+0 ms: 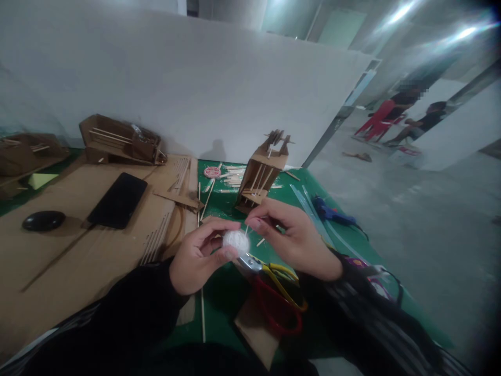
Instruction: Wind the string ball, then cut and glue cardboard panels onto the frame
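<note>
green tabletop (351,243) (w/ scissors (270,270)): l. grip (200,257) holds wht ball (235,243), r. grip (293,230) pinches strand (246,230).

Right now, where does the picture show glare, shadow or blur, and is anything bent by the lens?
Head view: streaked glare around the lights, upper right; a soft shadow low on the white board; people in the background blurred; the ball in the left hand soft too; the right side looks tilted, perhaps lens distortion; the upper-right corner falls to black.

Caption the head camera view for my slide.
Left hand holds a white ball; right hand pinches something thin beside it, near scissors.
</note>
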A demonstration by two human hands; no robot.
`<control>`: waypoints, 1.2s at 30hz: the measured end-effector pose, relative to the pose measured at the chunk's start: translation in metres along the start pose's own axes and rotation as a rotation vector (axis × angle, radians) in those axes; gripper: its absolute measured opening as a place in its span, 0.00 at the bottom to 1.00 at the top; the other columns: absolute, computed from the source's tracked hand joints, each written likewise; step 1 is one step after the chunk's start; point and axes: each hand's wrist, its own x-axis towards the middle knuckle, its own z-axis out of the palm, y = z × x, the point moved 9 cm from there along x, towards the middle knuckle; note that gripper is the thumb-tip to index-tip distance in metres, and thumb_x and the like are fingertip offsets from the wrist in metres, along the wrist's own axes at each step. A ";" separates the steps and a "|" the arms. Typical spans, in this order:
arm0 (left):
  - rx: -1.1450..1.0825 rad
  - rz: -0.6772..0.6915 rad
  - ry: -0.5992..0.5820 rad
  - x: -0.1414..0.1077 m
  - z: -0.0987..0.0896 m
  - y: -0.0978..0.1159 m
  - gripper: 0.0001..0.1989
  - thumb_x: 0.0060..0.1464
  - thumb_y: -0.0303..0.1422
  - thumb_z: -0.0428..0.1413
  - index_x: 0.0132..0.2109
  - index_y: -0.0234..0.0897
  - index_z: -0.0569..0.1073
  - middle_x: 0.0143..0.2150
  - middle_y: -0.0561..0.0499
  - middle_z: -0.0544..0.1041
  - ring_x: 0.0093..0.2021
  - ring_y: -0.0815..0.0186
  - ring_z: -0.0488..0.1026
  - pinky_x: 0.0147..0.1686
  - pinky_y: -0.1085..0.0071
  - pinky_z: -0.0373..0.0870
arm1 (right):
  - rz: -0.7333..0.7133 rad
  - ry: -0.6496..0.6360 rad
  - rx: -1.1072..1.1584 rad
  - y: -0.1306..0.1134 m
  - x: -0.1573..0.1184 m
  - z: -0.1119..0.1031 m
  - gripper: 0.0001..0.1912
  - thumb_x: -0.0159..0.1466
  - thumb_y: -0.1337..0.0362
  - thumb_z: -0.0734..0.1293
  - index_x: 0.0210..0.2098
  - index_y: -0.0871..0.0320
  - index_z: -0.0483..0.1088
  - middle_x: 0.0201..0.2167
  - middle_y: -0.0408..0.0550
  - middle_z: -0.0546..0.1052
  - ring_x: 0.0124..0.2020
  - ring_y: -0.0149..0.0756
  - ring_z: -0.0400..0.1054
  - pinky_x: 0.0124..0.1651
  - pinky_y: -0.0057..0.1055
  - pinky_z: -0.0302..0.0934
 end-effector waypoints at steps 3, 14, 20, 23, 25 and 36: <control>-0.020 -0.007 0.015 0.000 -0.001 0.001 0.18 0.55 0.28 0.62 0.52 0.47 0.75 0.49 0.51 0.75 0.48 0.69 0.75 0.48 0.79 0.72 | 0.127 0.000 0.189 0.033 0.004 0.013 0.08 0.66 0.62 0.66 0.33 0.59 0.73 0.27 0.43 0.72 0.28 0.30 0.63 0.31 0.27 0.57; 0.200 0.085 0.125 -0.002 -0.009 0.005 0.16 0.57 0.29 0.60 0.53 0.41 0.74 0.54 0.46 0.73 0.55 0.63 0.71 0.55 0.72 0.68 | 0.248 -0.028 0.328 0.050 -0.027 0.074 0.12 0.66 0.61 0.64 0.30 0.61 0.73 0.28 0.45 0.73 0.30 0.33 0.64 0.35 0.29 0.60; 0.317 0.051 0.120 -0.004 -0.009 0.001 0.16 0.58 0.31 0.60 0.53 0.41 0.73 0.55 0.44 0.74 0.56 0.58 0.71 0.56 0.64 0.66 | 0.215 -0.082 0.135 0.024 -0.035 0.077 0.13 0.69 0.63 0.60 0.31 0.61 0.72 0.28 0.45 0.73 0.29 0.31 0.63 0.33 0.27 0.58; 0.277 -0.007 0.139 -0.002 -0.010 -0.004 0.16 0.58 0.32 0.60 0.53 0.39 0.71 0.54 0.44 0.75 0.53 0.60 0.73 0.53 0.66 0.68 | 0.165 -0.124 0.062 0.010 -0.038 0.072 0.12 0.69 0.66 0.60 0.31 0.60 0.71 0.29 0.46 0.73 0.30 0.32 0.63 0.33 0.27 0.58; 0.168 -0.043 0.153 -0.001 -0.009 -0.007 0.16 0.57 0.32 0.61 0.50 0.39 0.68 0.53 0.44 0.75 0.50 0.62 0.74 0.50 0.68 0.71 | 0.130 -0.146 -0.006 0.000 -0.039 0.063 0.10 0.68 0.68 0.60 0.31 0.60 0.69 0.28 0.46 0.72 0.29 0.32 0.63 0.32 0.27 0.57; 0.002 -0.065 0.012 0.000 0.000 -0.009 0.13 0.53 0.29 0.63 0.47 0.39 0.75 0.48 0.47 0.75 0.47 0.64 0.75 0.47 0.71 0.73 | -0.115 -0.108 -0.045 -0.019 -0.004 0.008 0.08 0.68 0.66 0.63 0.34 0.60 0.72 0.28 0.45 0.70 0.29 0.32 0.63 0.32 0.28 0.57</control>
